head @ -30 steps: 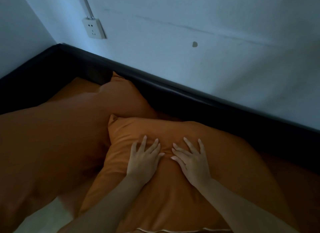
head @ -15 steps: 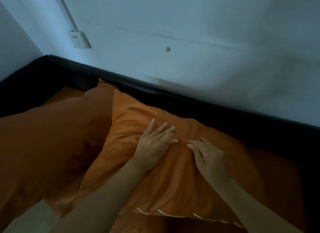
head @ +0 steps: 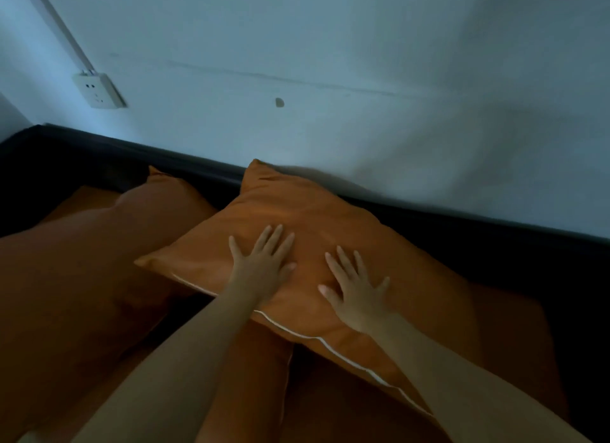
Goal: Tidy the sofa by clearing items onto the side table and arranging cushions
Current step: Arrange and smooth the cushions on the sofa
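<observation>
Both hands flat on the cushion (head: 317, 218), fingers spread wide, gripping nothing: left hand (head: 262, 266) at its middle, right hand (head: 358, 292) just beside it, nearer the white-piped edge. Cushion lies tilted on the sofa (head: 515, 254), far corner up against the dark backrest and wall (head: 363, 63), overlapping a second orange cushion (head: 158, 198) to its left. Larger orange cushion (head: 66, 277) sits further left; socket (head: 97, 91) on wall upper left.

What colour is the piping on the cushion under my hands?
White piping on the orange cushion, clearest in the head view.
</observation>
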`<act>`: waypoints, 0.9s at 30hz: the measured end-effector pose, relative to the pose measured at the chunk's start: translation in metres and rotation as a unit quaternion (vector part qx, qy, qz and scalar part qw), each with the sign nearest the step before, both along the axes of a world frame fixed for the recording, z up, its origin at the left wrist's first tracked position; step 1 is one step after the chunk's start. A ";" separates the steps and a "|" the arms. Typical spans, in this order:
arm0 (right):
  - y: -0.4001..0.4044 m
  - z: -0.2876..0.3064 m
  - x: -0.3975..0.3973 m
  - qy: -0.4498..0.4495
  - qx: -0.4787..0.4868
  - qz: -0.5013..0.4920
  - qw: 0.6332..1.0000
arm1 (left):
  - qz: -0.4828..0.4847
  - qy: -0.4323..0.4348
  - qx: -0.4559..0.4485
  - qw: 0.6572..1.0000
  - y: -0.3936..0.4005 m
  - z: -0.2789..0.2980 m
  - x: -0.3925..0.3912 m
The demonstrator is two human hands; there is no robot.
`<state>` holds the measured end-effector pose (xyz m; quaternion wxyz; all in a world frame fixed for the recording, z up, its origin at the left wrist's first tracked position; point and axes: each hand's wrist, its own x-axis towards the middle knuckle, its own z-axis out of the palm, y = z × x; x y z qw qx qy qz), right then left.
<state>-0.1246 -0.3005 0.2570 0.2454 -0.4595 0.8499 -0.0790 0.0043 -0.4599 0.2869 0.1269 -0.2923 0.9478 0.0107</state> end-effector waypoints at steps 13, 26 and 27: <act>0.008 -0.046 0.031 0.119 -0.034 0.004 0.992 | -0.054 0.117 -0.094 0.987 0.007 -0.061 0.047; 0.014 -0.078 0.127 0.195 -0.069 0.270 0.940 | -0.054 0.059 -0.073 0.994 0.045 -0.123 0.180; 0.014 -0.081 0.133 0.189 -0.059 0.290 0.936 | -0.053 0.040 -0.069 0.995 0.047 -0.130 0.190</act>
